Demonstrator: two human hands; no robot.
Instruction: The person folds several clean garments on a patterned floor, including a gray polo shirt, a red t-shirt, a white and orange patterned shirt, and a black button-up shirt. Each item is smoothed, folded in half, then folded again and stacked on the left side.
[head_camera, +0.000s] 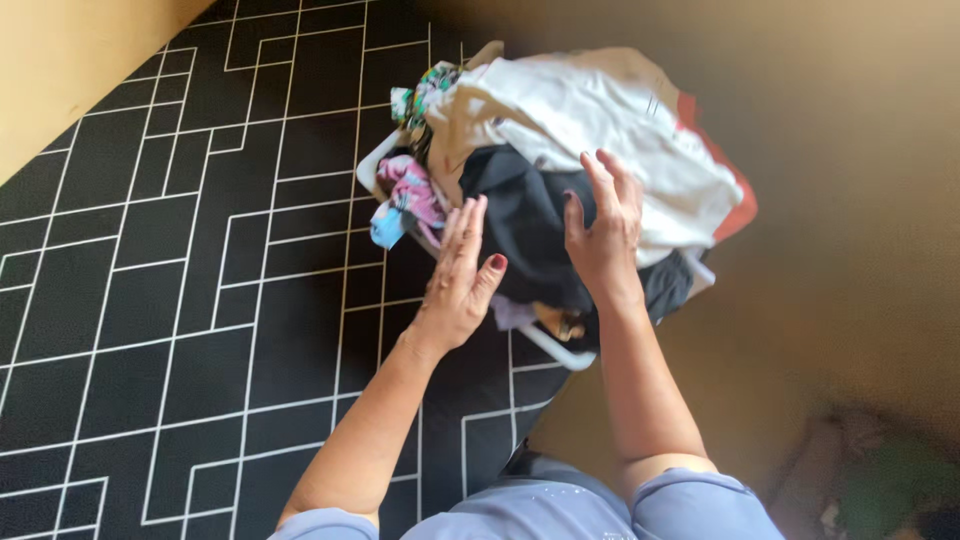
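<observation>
Head view, looking straight down. A white basket (385, 160) stands on the floor (150, 300), heaped well above its rim with clothes; only short runs of rim show, at the left side and at the near corner. Both hands are at the near side of the heap. Left hand (460, 275): fingers straight and together, palm turned inward, spread flat, holding nothing, at the basket's near-left edge just beside the black cloth (520, 220). Right hand (603, 235): fingers spread wide, resting on or just above the black cloth, not closed on it; contact cannot be told for certain. Judged step: reaching into the heap, grasp not yet made. A grasp here would call for the fingers to curl into the soft folds of the top layer, since loose fabric gives no firm edge. Materials: white cloth (600, 130) on top, matte, creased, draped over the far side; black cloth below it, smooth and limp; a pink patterned piece (410, 195) hanging over the left rim; a green floral piece (425, 90) at the far-left corner; an orange-red edge (735, 200) at the right. Floor: black, with thin white lines in rectangular patterns. Right of the basket the ground is brown and blurred.
</observation>
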